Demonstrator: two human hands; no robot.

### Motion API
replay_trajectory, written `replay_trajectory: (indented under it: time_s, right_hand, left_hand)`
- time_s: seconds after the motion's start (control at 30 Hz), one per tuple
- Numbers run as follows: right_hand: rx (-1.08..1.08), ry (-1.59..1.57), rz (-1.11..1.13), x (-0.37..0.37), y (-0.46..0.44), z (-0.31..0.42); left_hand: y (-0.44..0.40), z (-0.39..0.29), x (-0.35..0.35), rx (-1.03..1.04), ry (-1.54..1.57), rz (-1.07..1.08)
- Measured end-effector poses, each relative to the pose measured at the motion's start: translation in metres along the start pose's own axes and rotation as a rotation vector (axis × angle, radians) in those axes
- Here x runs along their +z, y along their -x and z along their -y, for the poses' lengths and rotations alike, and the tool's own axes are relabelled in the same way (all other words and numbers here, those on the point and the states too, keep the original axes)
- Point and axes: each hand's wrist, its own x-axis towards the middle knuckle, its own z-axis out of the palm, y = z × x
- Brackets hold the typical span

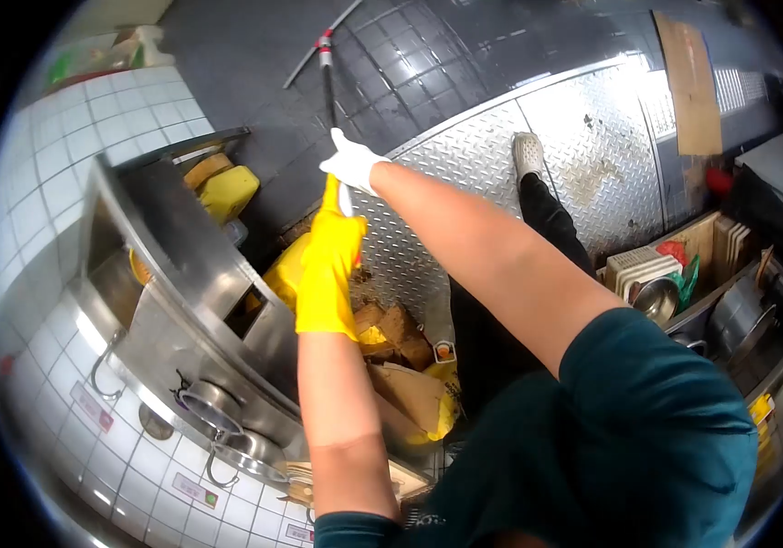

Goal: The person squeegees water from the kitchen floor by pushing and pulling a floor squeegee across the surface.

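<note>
**Two gloved hands are gripping a squeegee over a shiny kitchen floor**

Nearest, the left hand [329, 269], in a yellow glove, is reaching out beside the right edge of a steel table [158, 205]. Its fingers appear to be clamping on the near part of the handle, though the glove is hiding some of that grip. Brown blocks [402, 331] are crowding the floor below the forearm; a low swing of the handle could be catching them or the table's edge.

Just beyond, the right hand [353, 164], in a white glove, is clamping its fingers around the handle. If the gloves are damp, the grip could be slipping.

Farther out, a pale shoe [528, 155] is standing on metal plating [592, 173], near a seam. If that surface is wet, the foot could be sliding.

Farthest, the head of the squeegee [326, 57] is lying past the plating's far edge, on dark tiles [391, 68] shining as if wet. Raised edges could be snagging its blade.

On the near wall, pink-and-white labels [194, 490] are showing print too small to read. No brand is showing legibly.
</note>
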Motion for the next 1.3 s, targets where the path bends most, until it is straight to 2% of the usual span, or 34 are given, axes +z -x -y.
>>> replay_trajectory:
  time_s: [0.07,0.13,0.2,0.23,0.27,0.33,0.4,0.47,0.53,0.63,0.7,0.73,0.77,0.8,0.87,0.9,0.97,1.0,1.07,1.13,1.17,1.23,1.27,1.3]
  right_hand:
    - [0.08,0.135,0.043,-0.015,-0.015,0.0]
    - [0.225,-0.009,0.103,-0.03,-0.001,-0.006]
    - [0.24,0.19,0.042,-0.041,0.016,-0.035]
    - [0.32,0.112,0.088,-0.054,0.039,-0.044]
    - [0.296,0.111,0.04,-0.054,0.05,-0.076]
    - [0.406,-0.224,0.03,-0.072,0.115,-0.076]
    - [0.434,-0.319,0.007,-0.083,0.161,-0.081]
    - [0.474,-0.384,-0.031,-0.089,0.182,-0.092]
    - [0.426,-0.309,-0.091,-0.093,0.182,-0.095]
    - [0.344,-0.505,-0.13,-0.139,0.177,-0.055]
    - [0.239,-0.528,-0.19,-0.189,0.157,-0.017]
    - [0.207,-0.461,-0.189,-0.218,0.14,-0.004]
    - [0.103,-0.391,-0.204,-0.243,0.11,0.0]
    - [0.092,-0.35,-0.241,-0.273,0.092,0.022]
    - [0.012,-0.606,-0.225,-0.32,0.027,0.027]
    - [-0.05,-0.635,-0.221,-0.347,0.002,0.036]
    - [0.014,-0.537,-0.287,-0.387,-0.064,0.028]
    - [0.149,-0.57,-0.172,-0.413,-0.066,0.038]
    - [0.114,-0.623,-0.246,-0.434,-0.066,0.023]
    - [0.181,-0.675,-0.233,-0.435,-0.053,-0.003]
    - [0.189,-0.711,-0.209,-0.435,-0.036,-0.014]
    - [0.199,-0.771,-0.194,-0.425,0.013,-0.035]
    - [0.194,-0.792,-0.199,-0.419,0.037,-0.043]
    - [0.217,-0.834,-0.227,-0.41,0.057,-0.056]
  left_hand:
    - [-0.018,-0.004,0.012,-0.04,-0.057,0.039]
    - [0.013,-0.031,0.023,-0.114,-0.252,0.087]
    - [0.031,0.009,0.054,-0.178,-0.051,0.218]
    - [0.067,-0.02,0.057,-0.293,-0.072,0.301]
    - [0.083,0.009,0.076,-0.242,-0.049,0.307]
    - [0.126,0.007,0.089,-0.26,-0.076,0.356]
    - [0.158,-0.041,0.087,-0.483,-0.123,0.501]
    - [0.178,-0.049,0.093,-0.42,-0.054,0.472]
    - [0.19,-0.06,0.097,-0.317,-0.021,0.427]
    - [0.177,-0.08,0.104,-0.151,-0.078,0.367]
    - [0.157,-0.108,0.117,-0.016,-0.281,0.219]
    - [0.134,-0.11,0.124,0.045,-0.305,0.189]
    - [0.118,-0.151,0.127,0.025,-0.225,0.196]
    - [0.091,-0.164,0.134,0.119,-0.262,0.159]
    - [0.052,-0.228,0.144,0.085,-0.138,0.157]
    - [0.033,-0.261,0.149,0.069,-0.076,0.155]
    - [-0.008,-0.311,0.169,0.022,-0.101,0.155]
    - [-0.022,-0.324,0.18,0.031,-0.102,0.169]
    - [-0.029,-0.326,0.206,0.006,-0.121,0.205]
    - [-0.017,-0.322,0.225,-0.07,-0.18,0.268]
    - [-0.01,-0.31,0.231,-0.033,-0.231,0.287]
    - [0.02,-0.298,0.233,-0.104,-0.283,0.374]
    - [0.037,-0.299,0.23,-0.211,-0.282,0.433]
    - [0.054,-0.295,0.229,-0.182,-0.29,0.455]
